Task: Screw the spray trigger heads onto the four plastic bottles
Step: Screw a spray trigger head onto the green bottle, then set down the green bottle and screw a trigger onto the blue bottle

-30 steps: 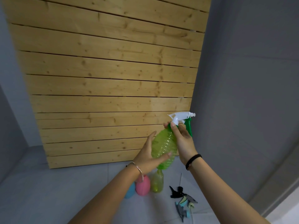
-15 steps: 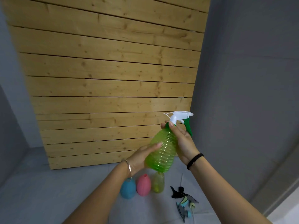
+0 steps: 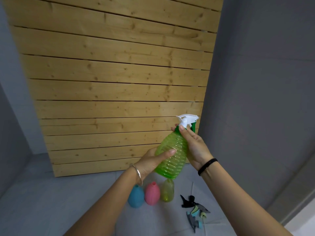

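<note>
Both hands on green bottle (image 3: 171, 155), left hand (image 3: 151, 161) wrapped round body, right hand (image 3: 196, 147) pinching collar w/ fingertips

Pale wooden plank panel (image 3: 119, 86) (knots visible) leans against grey wall (image 3: 264, 82); grey tiled floor (image 3: 42, 201) below.

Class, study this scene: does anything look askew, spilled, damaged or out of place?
Nothing looks damaged or spilled. The green bottle is merely held tilted in both hands. The loose trigger heads lie jumbled on the floor, apart from three upright headless bottles.
</note>
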A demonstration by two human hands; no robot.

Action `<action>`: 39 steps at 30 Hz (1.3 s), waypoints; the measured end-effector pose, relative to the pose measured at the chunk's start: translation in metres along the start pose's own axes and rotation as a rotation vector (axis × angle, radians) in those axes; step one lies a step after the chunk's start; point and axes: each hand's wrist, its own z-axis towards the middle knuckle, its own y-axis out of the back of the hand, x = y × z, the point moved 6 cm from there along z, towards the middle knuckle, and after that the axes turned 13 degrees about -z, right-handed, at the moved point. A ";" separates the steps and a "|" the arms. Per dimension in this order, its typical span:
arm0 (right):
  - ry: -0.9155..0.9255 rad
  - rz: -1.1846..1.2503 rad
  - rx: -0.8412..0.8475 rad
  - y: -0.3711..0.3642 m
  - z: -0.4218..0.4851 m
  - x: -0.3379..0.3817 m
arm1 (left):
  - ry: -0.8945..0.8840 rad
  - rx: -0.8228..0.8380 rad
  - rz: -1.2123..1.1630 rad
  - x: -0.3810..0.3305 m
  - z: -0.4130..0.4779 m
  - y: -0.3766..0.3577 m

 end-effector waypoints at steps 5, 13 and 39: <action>-0.005 0.001 -0.003 0.000 0.004 -0.003 | -0.096 -0.070 0.059 -0.006 -0.002 0.001; -0.014 -0.236 0.079 -0.011 0.008 -0.006 | -0.218 -0.252 0.070 0.001 -0.001 0.023; -0.126 -0.553 0.460 -0.114 0.113 -0.232 | 0.260 -0.607 0.151 0.094 0.040 0.263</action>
